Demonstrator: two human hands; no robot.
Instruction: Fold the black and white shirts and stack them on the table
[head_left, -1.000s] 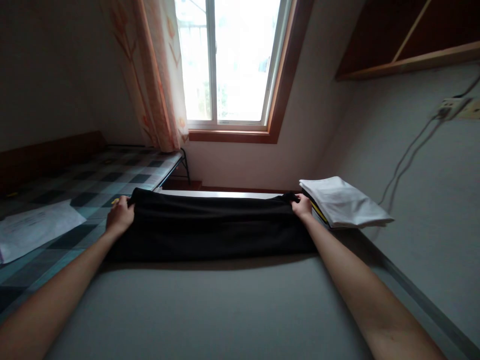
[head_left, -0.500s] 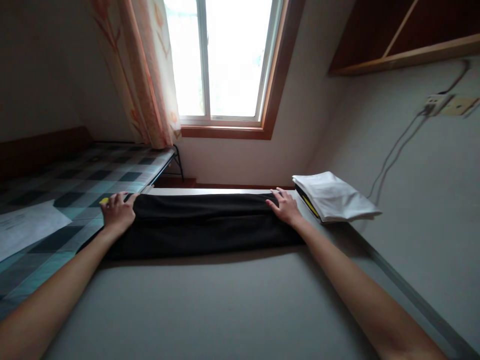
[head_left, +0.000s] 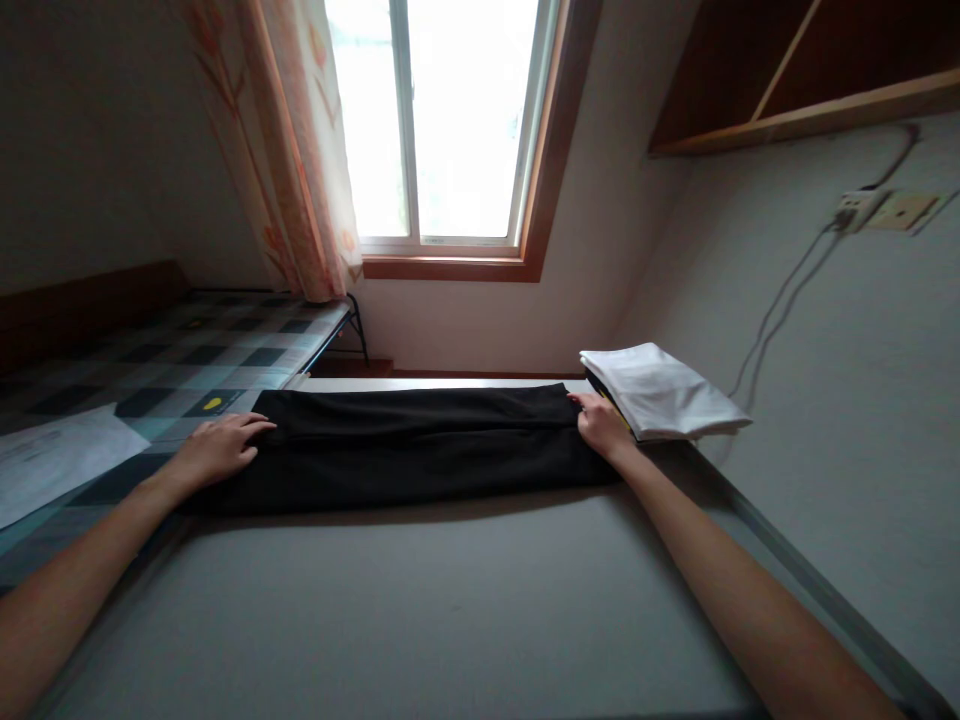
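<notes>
A long black garment, folded into a strip (head_left: 420, 440), lies across the pale tabletop (head_left: 435, 610). Its exact kind cannot be made out. On its left end rests my left hand (head_left: 221, 447), fingers stretched out toward the right and lying on the fabric. My right hand (head_left: 601, 424) is at the far right corner of the garment, thumb and fingers closed together on its edge. Just beside that hand sits a folded white cloth (head_left: 664, 392) on top of something dark with a yellow edge.
To the left is a bed with a checked cover (head_left: 247, 345) and a white paper sheet (head_left: 67, 460) on it. A wall runs along the right, with a socket and cables (head_left: 851, 212) below a wooden shelf (head_left: 806, 115). A curtained window (head_left: 472, 130) stands ahead.
My left hand has slid nearer and lies flatter on the garment's left end. My right hand has moved right to the corner, and its spread fingers have closed on the edge.
</notes>
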